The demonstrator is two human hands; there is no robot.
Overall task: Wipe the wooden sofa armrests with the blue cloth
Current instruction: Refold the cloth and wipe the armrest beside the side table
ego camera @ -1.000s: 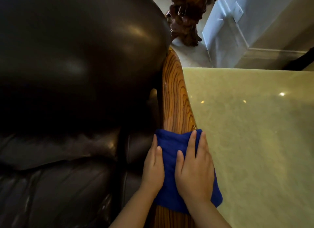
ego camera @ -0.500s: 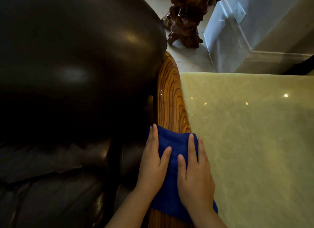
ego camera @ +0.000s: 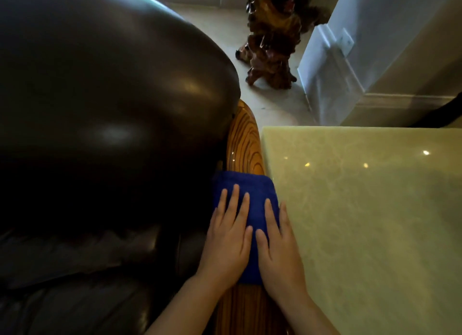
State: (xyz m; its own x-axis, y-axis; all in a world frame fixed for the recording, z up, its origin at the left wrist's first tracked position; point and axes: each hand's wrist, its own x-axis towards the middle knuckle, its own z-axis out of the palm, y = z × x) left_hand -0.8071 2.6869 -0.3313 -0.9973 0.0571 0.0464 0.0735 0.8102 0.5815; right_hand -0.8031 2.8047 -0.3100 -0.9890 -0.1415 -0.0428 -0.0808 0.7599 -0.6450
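My left hand point(ego camera: 226, 244) and right hand point(ego camera: 278, 254) lie flat, side by side, on the blue cloth point(ego camera: 252, 199), fingers stretched forward and slightly spread, palms pressing down rather than pinching. The cloth is draped across the wooden armrest point(ego camera: 246, 139), covering its full width and folding down over the inner edge on the sofa side.

The armrest runs as a narrow strip away from me. Bare wood shows beyond the cloth up to its rounded far end, and a shorter stretch shows between my wrists. On the left it is hemmed in by the dark leather sofa point(ego camera: 100, 97), whose bulging back cushion overhangs the strip's far end. On the right a pale yellow-green stone tabletop point(ego camera: 362, 222) sits just beside the wood, its straight edge running parallel to the armrest; my right little finger lies along that seam.

Past the armrest's end is light floor point(ego camera: 270, 104), where a gnarled, dark red-brown carved wood piece point(ego camera: 272, 42) stands. A white wall corner point(ego camera: 332, 59) with baseboard rises beyond the table.

The wood is glossy, with bold dark grain lines on an orange-brown ground. The leather is smooth and shiny, creased on the seat. The stone is polished, veined, and dotted with small light reflections. The cloth looks soft and napped.
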